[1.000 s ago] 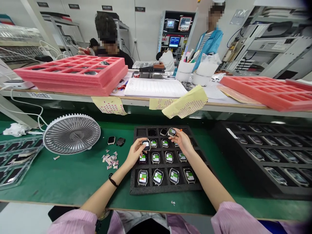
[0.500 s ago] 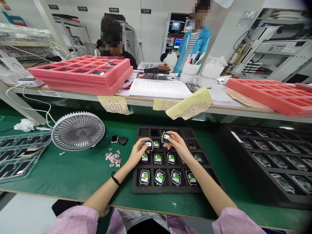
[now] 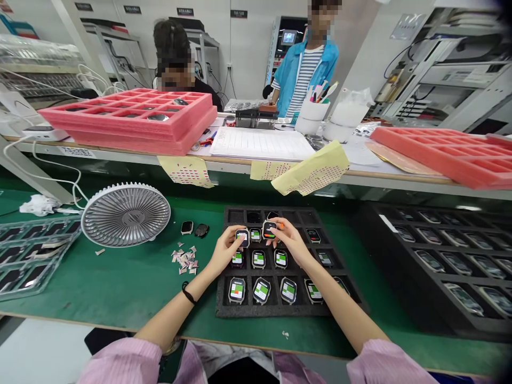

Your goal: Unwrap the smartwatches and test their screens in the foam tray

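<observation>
A black foam tray (image 3: 276, 314) in the middle of the bench holds rows of watch faces, several with green and white screens. My left hand (image 3: 226, 249) grips a small watch (image 3: 242, 238) with a lit screen at the tray's left side, thumb on its face. Fingers of my right hand (image 3: 288, 239) are closed round another watch (image 3: 269, 230), whose screen is dark with an orange patch. Between the two held watches, a green-screened one (image 3: 255, 235) lies in its compartment.
A grey round fan (image 3: 126, 215), two dark watches (image 3: 186, 228) and paper scraps (image 3: 185, 260) lie left. Another black tray (image 3: 400, 277) stands right. Pink foam trays (image 3: 176, 130) and white sheets (image 3: 260, 144) rest on the shelf. Two people are beyond it.
The watch in my right hand has shifted slightly left and down, and its screen has gone from green and white to dark with orange. The person in blue has moved left.
</observation>
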`<move>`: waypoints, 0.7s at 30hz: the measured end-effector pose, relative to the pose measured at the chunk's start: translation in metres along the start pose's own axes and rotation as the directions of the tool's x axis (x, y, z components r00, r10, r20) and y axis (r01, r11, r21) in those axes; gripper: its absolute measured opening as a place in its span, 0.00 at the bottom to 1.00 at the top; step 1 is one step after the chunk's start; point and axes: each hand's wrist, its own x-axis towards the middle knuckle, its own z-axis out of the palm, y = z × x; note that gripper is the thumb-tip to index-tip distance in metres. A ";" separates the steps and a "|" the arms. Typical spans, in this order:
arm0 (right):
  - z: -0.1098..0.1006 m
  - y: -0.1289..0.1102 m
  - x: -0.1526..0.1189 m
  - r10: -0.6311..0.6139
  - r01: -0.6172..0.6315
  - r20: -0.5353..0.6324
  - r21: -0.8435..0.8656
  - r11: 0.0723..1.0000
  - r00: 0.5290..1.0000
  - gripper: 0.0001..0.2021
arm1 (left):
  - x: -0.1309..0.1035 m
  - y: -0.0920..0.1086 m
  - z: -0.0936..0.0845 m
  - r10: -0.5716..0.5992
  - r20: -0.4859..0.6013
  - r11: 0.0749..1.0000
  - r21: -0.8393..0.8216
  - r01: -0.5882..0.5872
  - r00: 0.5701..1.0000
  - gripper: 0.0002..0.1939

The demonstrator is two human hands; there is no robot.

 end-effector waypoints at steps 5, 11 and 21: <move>-0.001 0.003 0.001 -0.003 0.003 -0.023 -0.014 1.000 1.000 0.16 | 0.000 0.003 -0.002 -0.034 0.007 0.999 -0.037 0.034 0.999 0.21; 0.000 0.000 0.000 0.001 -0.001 -0.023 -0.014 1.000 1.000 0.15 | 0.000 0.000 -0.003 -0.035 0.020 0.998 -0.051 0.036 0.999 0.21; -0.001 0.002 0.001 0.012 -0.012 -0.018 0.031 0.999 1.000 0.14 | 0.001 0.001 -0.003 -0.034 0.021 0.998 -0.054 0.035 0.999 0.21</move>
